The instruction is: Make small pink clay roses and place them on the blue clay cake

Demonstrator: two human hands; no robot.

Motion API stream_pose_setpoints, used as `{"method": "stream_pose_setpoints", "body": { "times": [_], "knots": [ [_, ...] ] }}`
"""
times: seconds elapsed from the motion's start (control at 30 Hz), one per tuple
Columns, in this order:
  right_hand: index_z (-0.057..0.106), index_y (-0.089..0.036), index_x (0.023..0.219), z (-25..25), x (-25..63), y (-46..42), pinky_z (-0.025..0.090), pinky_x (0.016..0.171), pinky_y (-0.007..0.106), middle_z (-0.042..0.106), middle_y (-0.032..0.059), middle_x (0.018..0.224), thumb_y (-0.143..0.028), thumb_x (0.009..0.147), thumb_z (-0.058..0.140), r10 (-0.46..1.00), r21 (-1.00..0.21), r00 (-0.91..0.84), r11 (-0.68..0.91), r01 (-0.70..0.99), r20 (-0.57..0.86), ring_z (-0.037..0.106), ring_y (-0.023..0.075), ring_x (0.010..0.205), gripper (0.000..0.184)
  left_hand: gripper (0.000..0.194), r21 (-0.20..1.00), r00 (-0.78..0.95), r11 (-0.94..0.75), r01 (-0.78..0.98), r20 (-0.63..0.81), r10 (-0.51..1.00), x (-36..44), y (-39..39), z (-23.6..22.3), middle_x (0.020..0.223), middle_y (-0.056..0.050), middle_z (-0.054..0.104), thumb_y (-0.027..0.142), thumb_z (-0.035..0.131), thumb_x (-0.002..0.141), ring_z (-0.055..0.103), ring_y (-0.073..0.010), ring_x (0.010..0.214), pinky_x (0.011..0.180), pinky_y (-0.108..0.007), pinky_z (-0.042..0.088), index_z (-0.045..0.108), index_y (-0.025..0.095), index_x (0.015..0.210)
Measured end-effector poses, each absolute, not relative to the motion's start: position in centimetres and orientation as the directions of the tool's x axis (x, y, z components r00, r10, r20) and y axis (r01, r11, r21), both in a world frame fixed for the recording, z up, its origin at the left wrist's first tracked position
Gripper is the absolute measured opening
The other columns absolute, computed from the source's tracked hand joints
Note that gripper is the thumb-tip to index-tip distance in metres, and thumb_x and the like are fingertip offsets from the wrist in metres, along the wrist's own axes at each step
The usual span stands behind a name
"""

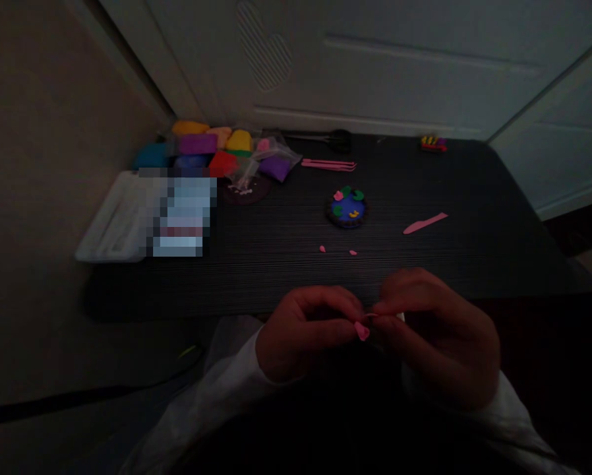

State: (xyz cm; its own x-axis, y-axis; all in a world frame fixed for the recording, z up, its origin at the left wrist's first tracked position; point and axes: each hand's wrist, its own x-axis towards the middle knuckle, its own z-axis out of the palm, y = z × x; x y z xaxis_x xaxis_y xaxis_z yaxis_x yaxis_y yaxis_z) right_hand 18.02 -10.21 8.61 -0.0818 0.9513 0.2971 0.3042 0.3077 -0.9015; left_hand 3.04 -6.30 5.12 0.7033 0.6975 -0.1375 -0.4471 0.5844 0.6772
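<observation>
Dim room, one raised heart (266, 49) on the pale panelled backdrop (399, 59); dark table (276, 244) below. My clock centres on the round clay pond, twelve toward the backdrop.

At nine: one whitish box (115, 214), contents too dim for me to make out, and one pixelated item (183, 214) against it.

At ten: heap of clay packs (197, 143), about nine colours by my count, teal to violet. One clear bag (281, 148) among them shows pink inside. Just past nine: one dark disc (256, 194) bearing small pale bits.

At seven: left hand (300, 333), thumb and fingers pinched together, one pink curled piece (362, 330) at the tips, at six off the table's near edge.

At eleven: bundle of slim pink tools (328, 165), number unclear. At twelve: one pair of scissors (341, 140).

Centre: one clay pond (351, 210), dark rim, blue fill; within, three green pads, one pink flower, some yellow bits.

At seven and six, near the pond: two pink scraps (322, 249).

At five: right hand (439, 336), fingertips closed on one thin pale strip (371, 315); I can't tell whether it joins the curled piece.

Just past three: one pink knife (425, 223). At two: one multicoloured trinket (433, 143).
</observation>
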Motion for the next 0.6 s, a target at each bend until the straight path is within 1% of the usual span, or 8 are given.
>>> {"method": "stream_pose_setpoints", "body": {
  "times": [0.23,0.43,0.6],
  "knots": [
    [0.059,-0.021,0.086,8.59,18.35,-10.29,0.043,0.061,0.028,0.058,0.0003,0.073,-0.006,0.065,0.059,0.939,-0.895,-0.135,0.342,0.287,0.316,0.054,0.0125,0.068,0.026,0.009,0.653,0.716,0.596,-0.467,-0.117,0.689,3.14,-6.53,4.96,0.067,0.0,0.062,0.01,0.06,0.063,0.054,-0.0113,0.068,0.067,-0.026,0.04,0.065,0.018,0.067],
    [0.06,-0.023,0.086,8.85,18.69,-10.17,0.043,0.059,0.028,0.058,0.0006,0.072,-0.009,0.066,0.058,0.939,-0.878,-0.18,0.339,0.338,0.294,0.055,0.013,0.067,0.024,0.009,0.654,0.718,0.609,-0.449,-0.141,0.681,3.17,-6.45,5.03,0.066,-0.001,0.062,0.01,0.061,0.062,0.054,-0.012,0.067,0.066,-0.027,0.041,0.065,0.017,0.066],
    [0.06,-0.022,0.086,9.11,18.71,-10.12,0.043,0.058,0.027,0.058,0.0007,0.073,-0.007,0.065,0.059,0.937,-0.853,-0.169,0.35,0.387,0.307,0.054,0.013,0.067,0.026,0.008,0.665,0.715,0.601,-0.444,-0.141,0.685,3.16,-6.48,4.93,0.066,0.0,0.062,0.012,0.061,0.062,0.054,-0.0118,0.068,0.068,-0.027,0.04,0.065,0.018,0.066]
  ]
}}
